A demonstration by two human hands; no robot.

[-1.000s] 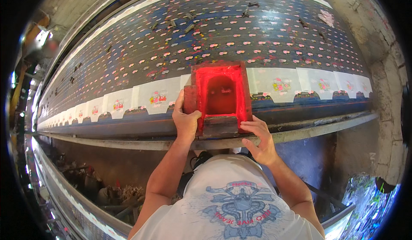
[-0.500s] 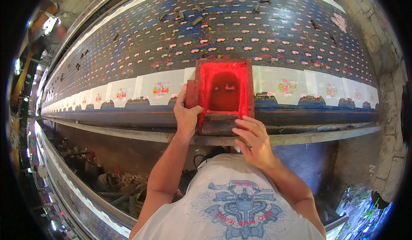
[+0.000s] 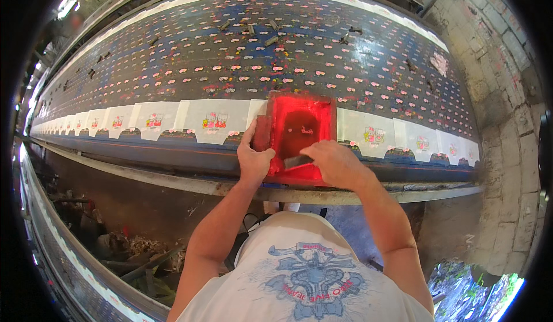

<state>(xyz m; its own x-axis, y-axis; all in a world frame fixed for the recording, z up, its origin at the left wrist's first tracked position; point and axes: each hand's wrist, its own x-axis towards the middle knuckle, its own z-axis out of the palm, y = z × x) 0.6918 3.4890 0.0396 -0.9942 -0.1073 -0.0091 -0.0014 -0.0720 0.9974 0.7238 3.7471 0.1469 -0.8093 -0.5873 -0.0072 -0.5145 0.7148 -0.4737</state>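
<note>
A screen printing frame (image 3: 329,127), coated with wet red ink inside, lies over the row of white fabric pieces (image 3: 190,114). My left hand (image 3: 254,159) is closed around the wooden block (image 3: 262,133) on the frame's left side, thumb near the frame's lower left corner. Inside the frame's near half, my right hand (image 3: 339,163) grips a squeegee (image 3: 296,162); its fingers hide the right end. Beyond the squeegee, a small pale motif shows through the darker mesh window (image 3: 300,131). Printed pieces with pink cartoon figures lie on both sides.
The long dark printing table (image 3: 184,51) is covered in rows of small prints. Several small dark clamp-like pieces (image 3: 272,41) lie on it, with crumpled pink material (image 3: 439,64) at right. A metal rail (image 3: 173,179) edges the near side. A block wall (image 3: 489,91) stands at right.
My right hand has gone from open beside the frame's near edge to gripping the squeegee, which is tilted now. My left hand keeps its hold. The view has shifted slightly.
</note>
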